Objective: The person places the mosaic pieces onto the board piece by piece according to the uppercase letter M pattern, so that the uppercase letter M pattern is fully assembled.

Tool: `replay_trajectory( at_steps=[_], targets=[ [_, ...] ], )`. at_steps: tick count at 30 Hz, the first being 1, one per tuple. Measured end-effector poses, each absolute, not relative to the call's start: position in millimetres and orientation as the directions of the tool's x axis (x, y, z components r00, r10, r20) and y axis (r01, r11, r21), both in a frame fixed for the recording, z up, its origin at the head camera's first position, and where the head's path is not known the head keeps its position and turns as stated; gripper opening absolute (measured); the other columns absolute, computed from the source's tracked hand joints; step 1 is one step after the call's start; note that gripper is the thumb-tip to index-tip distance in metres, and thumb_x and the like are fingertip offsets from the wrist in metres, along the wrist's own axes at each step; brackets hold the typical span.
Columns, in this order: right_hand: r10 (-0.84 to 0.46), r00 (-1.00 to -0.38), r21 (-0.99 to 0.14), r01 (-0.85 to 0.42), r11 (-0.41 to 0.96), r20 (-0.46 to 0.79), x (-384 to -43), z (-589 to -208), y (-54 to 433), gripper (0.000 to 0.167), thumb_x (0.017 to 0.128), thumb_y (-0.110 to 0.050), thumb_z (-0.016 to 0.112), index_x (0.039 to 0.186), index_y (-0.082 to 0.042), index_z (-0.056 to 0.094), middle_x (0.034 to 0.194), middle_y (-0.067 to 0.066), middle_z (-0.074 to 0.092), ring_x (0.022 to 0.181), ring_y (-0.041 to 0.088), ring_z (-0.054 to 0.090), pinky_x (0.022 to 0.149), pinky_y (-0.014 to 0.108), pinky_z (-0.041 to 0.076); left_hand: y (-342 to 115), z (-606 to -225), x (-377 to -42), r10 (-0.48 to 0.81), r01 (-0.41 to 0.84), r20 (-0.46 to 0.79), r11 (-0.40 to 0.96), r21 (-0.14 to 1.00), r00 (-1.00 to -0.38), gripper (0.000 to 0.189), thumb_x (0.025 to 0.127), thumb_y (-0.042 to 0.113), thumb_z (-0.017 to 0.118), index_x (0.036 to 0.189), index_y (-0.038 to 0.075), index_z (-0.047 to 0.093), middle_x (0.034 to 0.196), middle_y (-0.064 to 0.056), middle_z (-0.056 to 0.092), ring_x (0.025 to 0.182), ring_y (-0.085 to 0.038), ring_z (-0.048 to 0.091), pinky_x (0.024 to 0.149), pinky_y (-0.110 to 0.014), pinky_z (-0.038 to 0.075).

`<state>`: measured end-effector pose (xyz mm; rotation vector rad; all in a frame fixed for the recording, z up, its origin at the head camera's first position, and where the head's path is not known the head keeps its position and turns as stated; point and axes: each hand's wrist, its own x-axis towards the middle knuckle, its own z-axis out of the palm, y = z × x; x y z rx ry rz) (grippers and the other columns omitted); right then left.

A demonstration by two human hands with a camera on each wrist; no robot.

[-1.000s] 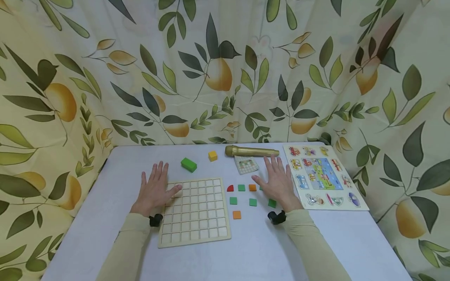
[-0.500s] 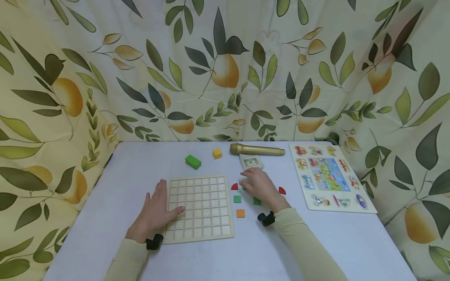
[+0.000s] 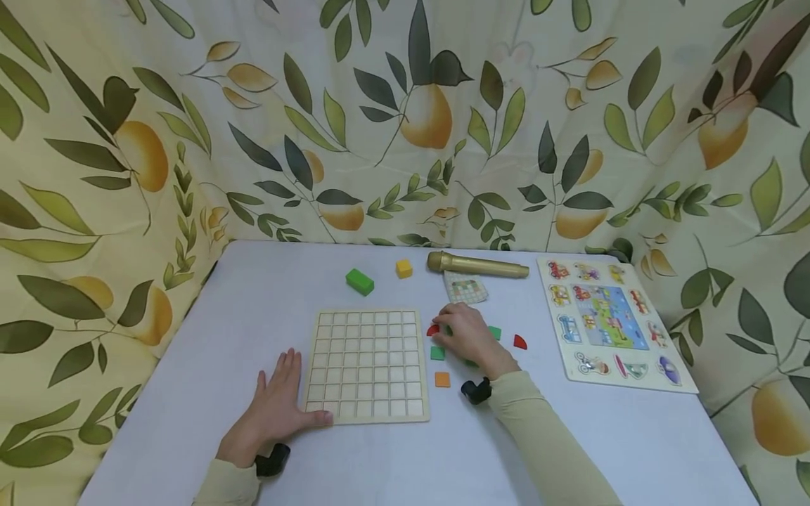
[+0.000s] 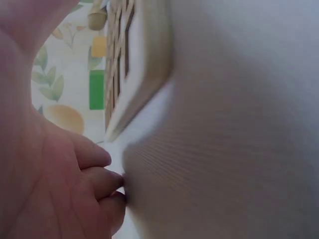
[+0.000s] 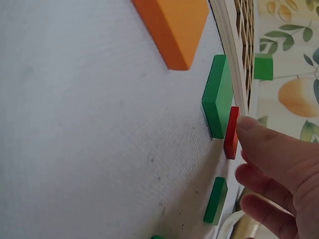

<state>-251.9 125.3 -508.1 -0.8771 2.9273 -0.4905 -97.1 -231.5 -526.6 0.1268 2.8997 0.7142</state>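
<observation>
My right hand [image 3: 457, 332] lies over the loose coloured tiles to the right of the wooden grid board [image 3: 368, 365]. One fingertip [image 5: 255, 133] touches the edge of a small red tile [image 5: 231, 134], which sits by the board's right side. A green tile [image 5: 218, 97] and an orange tile [image 5: 172, 27] lie close by, seen in the head view as the green tile [image 3: 437, 353] and orange tile [image 3: 442, 379]. My left hand [image 3: 281, 397] rests flat on the table at the board's near left corner, thumb against its edge. The grid's cells hold nothing.
More tiles lie right of my hand: a green tile [image 3: 494, 332] and a red tile [image 3: 519, 342]. At the back are a green block [image 3: 359, 281], a yellow cube [image 3: 403, 268], a gold microphone [image 3: 477, 265] and a patterned card [image 3: 465, 289]. A vehicle puzzle board [image 3: 610, 316] lies far right.
My right hand moved left from the puzzle board's side onto the tiles and reached the red tile. My left hand slid back off the grid to its near left corner.
</observation>
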Motion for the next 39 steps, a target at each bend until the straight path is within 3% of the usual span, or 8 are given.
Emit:
replay_trajectory(
  at_steps=[11, 18, 25, 32, 39],
  targets=[
    [-0.557, -0.826, -0.282, -0.557, 0.782, 0.088, -257, -512, 124, 0.025, 0.087, -0.021, 0.077, 0.108, -0.007, 0.075, 0.11, 0.008, 0.064, 0.104, 0.027, 0.056, 0.09, 0.044, 0.045, -235, -528, -95, 0.141, 0.055, -0.152, 0.883, 0.466, -0.978, 0.142, 0.053, 0.076, 0.079, 0.15, -0.01, 0.02, 0.158, -0.026, 0.006, 0.145, -0.041, 0.0, 0.108, -0.066, -0.004],
    [-0.543, -0.834, -0.287, -0.546, 0.787, 0.099, -257, -513, 121, 0.022, 0.087, -0.02, 0.076, 0.105, -0.007, 0.074, 0.109, 0.008, 0.065, 0.103, 0.027, 0.056, 0.09, 0.044, 0.045, -234, -528, -95, 0.138, 0.055, -0.161, 0.9, 0.433, -0.977, 0.142, 0.052, 0.075, 0.08, 0.151, -0.008, 0.022, 0.159, -0.024, 0.009, 0.145, -0.041, 0.001, 0.107, -0.067, -0.004],
    [-0.494, -0.86, -0.351, -0.505, 0.789, 0.127, -255, -509, 121, 0.023, 0.087, -0.019, 0.076, 0.106, -0.005, 0.072, 0.103, 0.005, 0.065, 0.102, 0.024, 0.056, 0.091, 0.042, 0.044, -234, -532, -95, 0.144, 0.072, -0.145, 0.908, 0.413, -0.979, 0.138, 0.054, 0.075, 0.078, 0.152, -0.005, 0.023, 0.16, -0.02, 0.011, 0.145, -0.041, 0.001, 0.107, -0.067, -0.004],
    [-0.432, -0.892, -0.467, -0.44, 0.767, 0.131, -253, -505, 113, 0.025, 0.09, -0.023, 0.073, 0.109, -0.006, 0.072, 0.109, 0.004, 0.066, 0.108, 0.024, 0.053, 0.095, 0.042, 0.043, -234, -532, -94, 0.147, 0.073, -0.146, 0.906, 0.418, -0.978, 0.136, 0.054, 0.074, 0.079, 0.152, -0.003, 0.024, 0.16, -0.018, 0.013, 0.145, -0.042, 0.002, 0.107, -0.068, -0.004],
    [-0.448, -0.876, -0.508, -0.473, 0.72, 0.182, -249, -507, 93, 0.023, 0.089, -0.021, 0.074, 0.106, -0.006, 0.074, 0.105, 0.004, 0.068, 0.104, 0.024, 0.055, 0.092, 0.04, 0.046, -234, -531, -94, 0.153, 0.079, -0.145, 0.904, 0.421, -0.977, 0.135, 0.055, 0.075, 0.078, 0.153, -0.001, 0.024, 0.16, -0.017, 0.013, 0.145, -0.041, 0.002, 0.107, -0.068, -0.004]
  ],
)
